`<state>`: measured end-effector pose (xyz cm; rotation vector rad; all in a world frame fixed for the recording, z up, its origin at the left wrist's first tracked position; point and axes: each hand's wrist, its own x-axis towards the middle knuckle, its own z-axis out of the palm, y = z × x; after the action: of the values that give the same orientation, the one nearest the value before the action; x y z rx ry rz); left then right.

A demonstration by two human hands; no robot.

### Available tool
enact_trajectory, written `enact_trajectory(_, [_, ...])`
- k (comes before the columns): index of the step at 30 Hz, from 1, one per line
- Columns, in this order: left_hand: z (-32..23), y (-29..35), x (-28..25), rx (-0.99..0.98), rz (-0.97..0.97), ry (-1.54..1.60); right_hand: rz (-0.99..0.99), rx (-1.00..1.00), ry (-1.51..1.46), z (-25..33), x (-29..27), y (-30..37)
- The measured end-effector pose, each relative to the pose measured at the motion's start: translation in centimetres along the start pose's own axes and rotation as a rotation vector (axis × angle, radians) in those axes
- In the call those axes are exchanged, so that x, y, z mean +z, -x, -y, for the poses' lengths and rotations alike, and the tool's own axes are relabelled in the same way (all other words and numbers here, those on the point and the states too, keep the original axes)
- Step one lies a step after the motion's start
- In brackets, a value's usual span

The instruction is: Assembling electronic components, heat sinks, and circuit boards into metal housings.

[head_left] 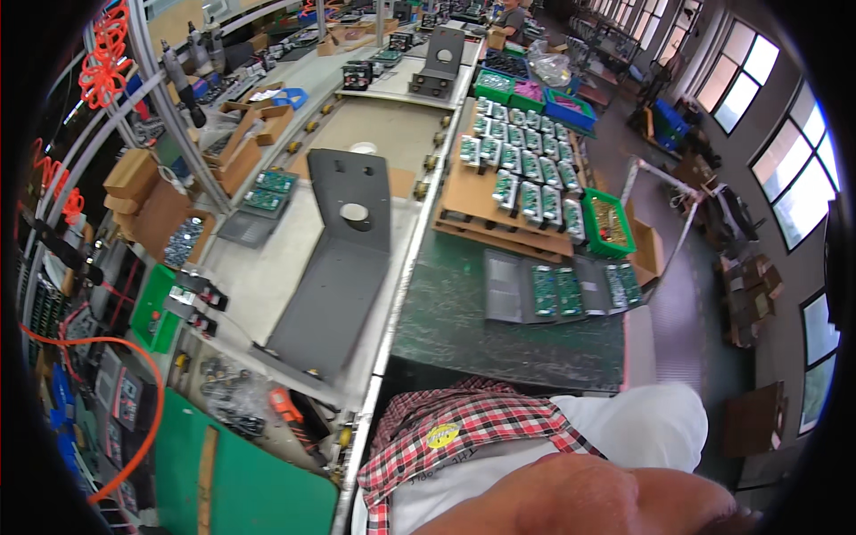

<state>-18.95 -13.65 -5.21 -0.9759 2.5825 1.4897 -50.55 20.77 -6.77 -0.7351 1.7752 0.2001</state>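
Neither of my hands shows; a bare bent arm (571, 499) crosses the lower edge, its hand out of sight. In front of me on the line lies a dark grey bent metal panel (325, 290), its upright end pierced by a round hole. Near its close end rests an orange-and-black power tool (292, 417). To the right, grey trays (510, 290) with green circuit boards (569, 292) lie on a dark green worktop (446, 312).
Rows of boxy metal-and-board units (530, 169) fill a wooden board, beside a green bin (608, 223) of brass-coloured parts. On the left are a green bin (156, 308), cardboard boxes (134, 174) and an orange hose (159, 401). Another grey panel (441, 58) stands farther along.
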Motion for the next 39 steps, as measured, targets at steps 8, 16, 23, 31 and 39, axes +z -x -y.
enact_trajectory(8, [-3.5, -3.1, 6.9, 0.046, 0.074, -0.014, -0.084, 0.396, -0.403, -15.0, 10.7, 9.8])
enact_trajectory(16, [-3.4, -2.9, 11.2, 0.036, 0.091, -0.030, 0.000, 0.515, -0.595, -20.2, 19.2, 9.8])
enact_trajectory(23, [-3.8, -1.0, 12.1, -0.019, 0.066, -0.037, -0.071, 0.340, -0.546, -19.7, 13.9, 5.4])
enact_trajectory(31, [-2.7, 2.2, 12.7, -0.137, 0.007, -0.035, -0.105, 0.157, -0.406, -17.3, 5.5, -0.1])
enact_trajectory(39, [-0.5, 5.7, 11.3, -0.298, 0.035, -0.041, -0.084, 0.086, -0.391, -13.4, 2.8, -2.2])
